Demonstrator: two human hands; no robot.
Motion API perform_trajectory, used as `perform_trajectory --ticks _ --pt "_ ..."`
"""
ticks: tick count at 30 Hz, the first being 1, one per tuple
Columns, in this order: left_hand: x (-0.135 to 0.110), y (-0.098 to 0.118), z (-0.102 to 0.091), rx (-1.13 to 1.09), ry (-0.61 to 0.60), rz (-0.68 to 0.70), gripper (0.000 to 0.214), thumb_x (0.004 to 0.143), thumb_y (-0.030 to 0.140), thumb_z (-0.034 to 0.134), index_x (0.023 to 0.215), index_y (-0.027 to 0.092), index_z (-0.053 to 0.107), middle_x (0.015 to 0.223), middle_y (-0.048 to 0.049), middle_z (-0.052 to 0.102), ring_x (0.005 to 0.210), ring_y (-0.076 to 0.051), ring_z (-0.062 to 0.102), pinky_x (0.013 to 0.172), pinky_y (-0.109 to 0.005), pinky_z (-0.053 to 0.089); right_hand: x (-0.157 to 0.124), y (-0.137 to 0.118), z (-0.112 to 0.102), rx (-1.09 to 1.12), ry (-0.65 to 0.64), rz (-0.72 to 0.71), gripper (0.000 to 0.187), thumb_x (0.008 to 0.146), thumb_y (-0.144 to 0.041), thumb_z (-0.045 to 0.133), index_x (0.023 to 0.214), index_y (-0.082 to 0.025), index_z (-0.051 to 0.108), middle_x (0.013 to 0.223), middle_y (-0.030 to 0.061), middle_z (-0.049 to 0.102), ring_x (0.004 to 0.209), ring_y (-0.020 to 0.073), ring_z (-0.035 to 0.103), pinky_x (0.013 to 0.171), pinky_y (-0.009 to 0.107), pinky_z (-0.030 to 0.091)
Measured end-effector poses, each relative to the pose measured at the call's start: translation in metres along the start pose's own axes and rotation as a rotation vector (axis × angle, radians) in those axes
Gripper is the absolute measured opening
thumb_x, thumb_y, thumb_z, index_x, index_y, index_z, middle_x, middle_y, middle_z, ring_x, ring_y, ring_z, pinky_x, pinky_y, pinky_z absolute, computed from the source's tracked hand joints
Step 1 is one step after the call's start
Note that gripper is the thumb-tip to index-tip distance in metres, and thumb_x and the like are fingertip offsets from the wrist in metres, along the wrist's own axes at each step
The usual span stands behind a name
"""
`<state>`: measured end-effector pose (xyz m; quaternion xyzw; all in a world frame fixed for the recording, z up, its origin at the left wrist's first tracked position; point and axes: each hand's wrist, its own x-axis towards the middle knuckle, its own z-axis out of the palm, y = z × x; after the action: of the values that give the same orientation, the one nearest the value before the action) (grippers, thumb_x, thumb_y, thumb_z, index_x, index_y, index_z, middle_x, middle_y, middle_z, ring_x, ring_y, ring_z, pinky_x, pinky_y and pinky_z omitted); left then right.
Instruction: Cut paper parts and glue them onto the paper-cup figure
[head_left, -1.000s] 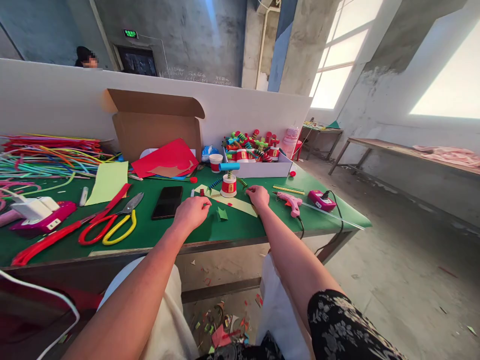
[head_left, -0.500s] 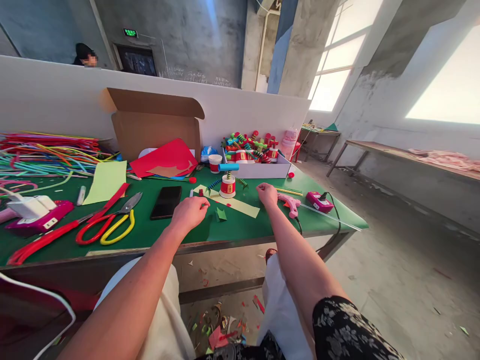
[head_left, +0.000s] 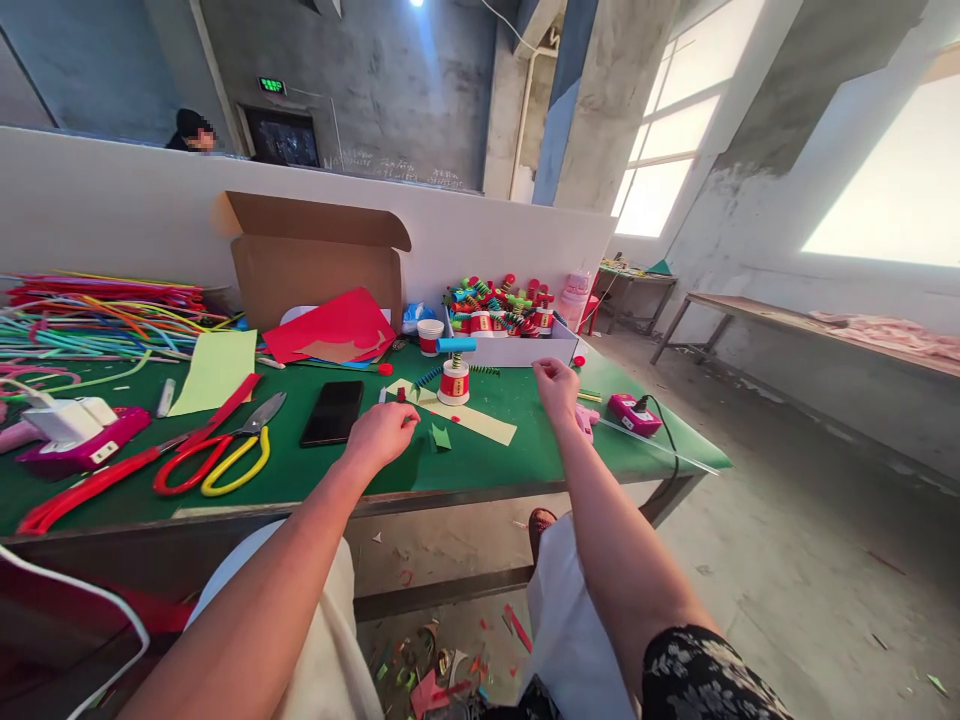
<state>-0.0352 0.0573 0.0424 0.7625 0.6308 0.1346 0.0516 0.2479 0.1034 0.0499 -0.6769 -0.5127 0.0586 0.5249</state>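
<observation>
My left hand [head_left: 384,433] rests on the green table [head_left: 487,465] with its fingers curled together, pinching something small I cannot make out, beside a folded green paper scrap [head_left: 441,437]. My right hand [head_left: 556,385] hovers above the pink glue gun [head_left: 583,416], fingers curled, and whether it holds anything is unclear. Between the hands lies a pale yellow paper strip [head_left: 469,417]. Behind it stands a small red and white paper-cup figure [head_left: 453,375] with a blue tube on top.
A black phone [head_left: 333,411] and red and yellow scissors [head_left: 217,455] lie left of my hand. A white tray [head_left: 517,347] holds several finished figures. An open cardboard box [head_left: 319,255], red paper [head_left: 330,322] and coloured pipe cleaners [head_left: 90,315] sit at the back.
My right hand has lifted off the yellow strip and moved right, over the glue gun. My left hand has stayed put. The view has tilted slightly.
</observation>
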Motion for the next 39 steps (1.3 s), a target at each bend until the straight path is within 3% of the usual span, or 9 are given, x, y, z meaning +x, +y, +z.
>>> perform_trajectory --ticks 14,16,23,27,29,30,33,36,39 --pt "0.005 -0.016 -0.008 -0.011 0.034 -0.046 0.030 0.087 0.028 0.046 0.099 0.027 0.073 0.091 -0.0043 0.075 0.085 -0.022 0.067 0.064 -0.027 0.043 0.003 0.010 -0.039 0.341 0.384 0.101 0.024 0.076 -0.036 0.054 0.080 -0.015 0.065 0.070 0.0027 0.064 0.065 0.0158 0.057 0.065 0.027 0.046" --pt "0.006 -0.024 -0.012 -0.029 0.066 -0.074 0.029 0.086 0.028 0.047 0.099 0.027 0.073 0.092 -0.0040 0.075 0.083 -0.021 0.067 0.062 -0.026 0.042 -0.005 0.003 -0.039 0.347 0.237 0.093 0.022 0.074 -0.035 0.054 0.077 -0.016 0.064 0.066 0.0015 0.063 0.062 0.0153 0.056 0.061 0.026 0.045" --pt "0.007 -0.035 -0.023 0.051 0.104 -0.139 0.034 0.086 0.042 0.047 0.071 0.024 0.071 0.071 -0.0050 0.072 0.072 -0.022 0.065 0.055 -0.026 0.038 -0.085 -0.050 -0.011 0.130 -0.791 -0.292 0.026 0.078 -0.033 0.063 0.058 -0.016 0.060 0.054 -0.0042 0.051 0.058 0.0102 0.047 0.056 0.021 0.035" --pt "0.007 -0.034 -0.018 0.046 0.089 -0.063 0.027 0.085 0.030 0.048 0.075 0.024 0.073 0.081 -0.0043 0.074 0.078 -0.020 0.066 0.062 -0.024 0.042 -0.162 -0.073 0.011 0.241 -1.676 -0.613 0.005 0.080 -0.021 0.068 0.080 -0.016 0.070 0.069 -0.0052 0.062 0.066 0.0082 0.054 0.061 0.016 0.039" --pt "0.007 -0.033 -0.015 -0.018 0.115 0.006 0.029 0.082 0.020 0.049 0.095 0.025 0.074 0.105 -0.0037 0.073 0.083 -0.017 0.067 0.069 -0.022 0.045 -0.193 -0.079 0.020 0.266 -2.061 -0.734 0.024 0.075 -0.016 0.073 0.099 -0.019 0.070 0.079 -0.0048 0.067 0.072 0.0092 0.060 0.065 0.015 0.042" --pt "0.007 -0.032 -0.015 -0.037 0.123 0.023 0.033 0.081 0.018 0.050 0.103 0.026 0.072 0.111 -0.0040 0.072 0.083 -0.016 0.067 0.071 -0.022 0.045 -0.204 -0.082 0.023 0.266 -2.085 -0.763 0.027 0.073 -0.016 0.075 0.100 -0.019 0.070 0.085 -0.0037 0.068 0.077 0.0102 0.062 0.070 0.015 0.044" --pt "0.005 -0.029 -0.014 0.000 0.071 -0.013 0.028 0.086 0.030 0.049 0.095 0.023 0.074 0.089 -0.0057 0.074 0.076 -0.019 0.066 0.065 -0.025 0.045 -0.214 -0.087 0.024 0.212 -1.807 -0.831 0.007 0.077 -0.017 0.071 0.083 -0.020 0.072 0.099 0.0000 0.071 0.099 0.0149 0.063 0.082 0.018 0.043" --pt "0.005 -0.024 -0.012 -0.010 0.046 0.025 0.029 0.087 0.032 0.047 0.092 0.025 0.075 0.082 -0.0040 0.074 0.072 -0.019 0.065 0.066 -0.025 0.045 -0.199 -0.089 0.016 0.279 -1.666 -0.874 0.021 0.079 -0.011 0.067 0.095 -0.024 0.072 0.126 0.0017 0.064 0.120 0.0174 0.055 0.091 0.021 0.041" --pt "0.005 -0.018 -0.006 -0.075 0.055 0.080 0.031 0.082 0.022 0.051 0.103 0.026 0.073 0.096 -0.0023 0.075 0.077 -0.017 0.066 0.072 -0.024 0.047 -0.176 -0.088 0.008 0.244 -1.725 -0.782 0.009 0.082 -0.020 0.068 0.088 -0.016 0.073 0.100 0.0039 0.072 0.098 0.0145 0.064 0.080 0.018 0.043"
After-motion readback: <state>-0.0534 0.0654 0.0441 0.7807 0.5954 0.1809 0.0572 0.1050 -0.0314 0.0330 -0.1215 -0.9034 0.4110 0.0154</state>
